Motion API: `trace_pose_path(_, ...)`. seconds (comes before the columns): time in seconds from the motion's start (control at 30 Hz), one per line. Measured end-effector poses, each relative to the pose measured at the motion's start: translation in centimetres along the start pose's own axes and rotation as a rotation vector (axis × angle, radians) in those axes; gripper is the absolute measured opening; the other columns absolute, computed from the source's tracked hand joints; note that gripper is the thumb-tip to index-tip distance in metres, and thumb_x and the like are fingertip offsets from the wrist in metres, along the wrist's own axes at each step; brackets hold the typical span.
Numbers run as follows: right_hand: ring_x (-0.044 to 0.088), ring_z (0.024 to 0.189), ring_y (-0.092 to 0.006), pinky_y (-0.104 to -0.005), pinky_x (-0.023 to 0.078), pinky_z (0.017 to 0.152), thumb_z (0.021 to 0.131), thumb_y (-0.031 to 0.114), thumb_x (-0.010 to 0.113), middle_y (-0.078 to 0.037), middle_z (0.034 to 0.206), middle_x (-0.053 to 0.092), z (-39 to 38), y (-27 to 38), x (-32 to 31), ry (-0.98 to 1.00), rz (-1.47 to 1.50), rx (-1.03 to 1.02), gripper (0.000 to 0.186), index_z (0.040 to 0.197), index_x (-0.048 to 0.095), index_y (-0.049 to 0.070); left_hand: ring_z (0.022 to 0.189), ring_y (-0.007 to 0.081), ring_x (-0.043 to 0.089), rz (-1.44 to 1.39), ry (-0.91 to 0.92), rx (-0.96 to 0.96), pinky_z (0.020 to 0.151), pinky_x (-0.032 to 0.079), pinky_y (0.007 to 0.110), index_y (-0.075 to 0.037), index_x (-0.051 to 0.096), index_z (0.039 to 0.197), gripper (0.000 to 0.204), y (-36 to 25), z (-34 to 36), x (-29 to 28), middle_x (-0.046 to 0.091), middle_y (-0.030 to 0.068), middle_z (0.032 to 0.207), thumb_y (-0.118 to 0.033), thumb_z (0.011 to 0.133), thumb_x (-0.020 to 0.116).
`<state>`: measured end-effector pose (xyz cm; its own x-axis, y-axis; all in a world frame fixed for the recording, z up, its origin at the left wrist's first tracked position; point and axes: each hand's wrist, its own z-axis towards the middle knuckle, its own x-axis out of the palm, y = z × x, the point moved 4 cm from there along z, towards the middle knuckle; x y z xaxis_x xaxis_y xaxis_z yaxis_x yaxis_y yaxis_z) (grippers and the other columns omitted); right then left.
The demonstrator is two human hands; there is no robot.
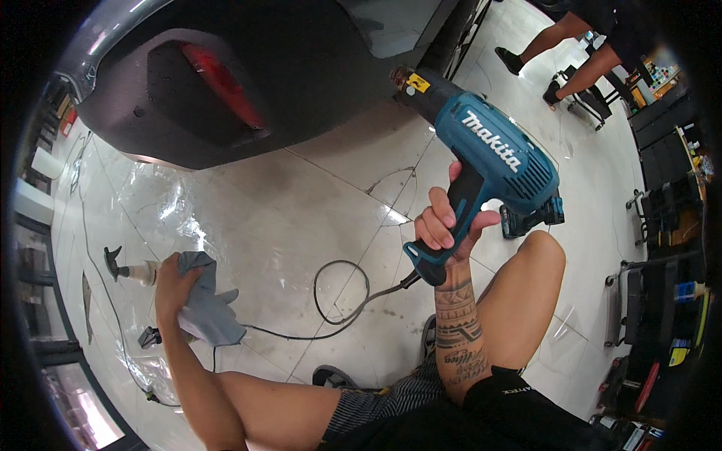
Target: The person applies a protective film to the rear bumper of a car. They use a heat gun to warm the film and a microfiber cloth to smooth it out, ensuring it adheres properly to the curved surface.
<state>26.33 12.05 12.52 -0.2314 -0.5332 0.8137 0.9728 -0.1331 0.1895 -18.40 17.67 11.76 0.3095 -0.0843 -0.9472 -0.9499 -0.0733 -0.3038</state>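
Heat gun raised at the bumper, cloth ready.
Your right hand (pixel 444 225) grips the heat gun (pixel 489 150) shut, nozzle toward the bumper (pixel 316 75); left hand (pixel 169 282) clutches the cloth (pixel 207 301). Next likely calls for steady aim.

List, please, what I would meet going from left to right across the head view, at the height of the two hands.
Spray bottle → left hand holding a grey cloth → looped black cord → right hand gripping the teal heat gun → bare knee → black trolley.
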Motion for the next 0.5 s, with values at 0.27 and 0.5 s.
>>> trace_pose_path(0.27,0.05,0.05,-0.0138,-0.028,0.041,0.049,0.071,0.048,0.069,-0.006,0.074,0.048,0.6,-1.8,3.2,0.061,0.033,0.057,0.09,0.14,0.022,0.014,0.106,0.039,0.05,-0.028,-0.009,0.001,0.09,0.039,0.04,0.009,0.049,0.114,0.062,0.8,0.3,-0.2,0.053,0.0271,0.113,-0.031,0.07,0.068)
trace_pose_path(0.5,0.05,0.053,-0.0151,-0.0274,0.04,0.049,0.074,0.048,0.068,-0.007,0.076,0.048,-1.5,-0.7,1.2,-0.109,-0.118,0.066,0.086,0.14,0.024,0.013,0.099,0.0391,0.055,-0.108,-0.006,0.052,0.085,0.042,0.041,0.01,0.053,0.103,0.054,0.1,0.7,-0.1,0.057,0.0266,0.104,-0.029,0.069,0.068)
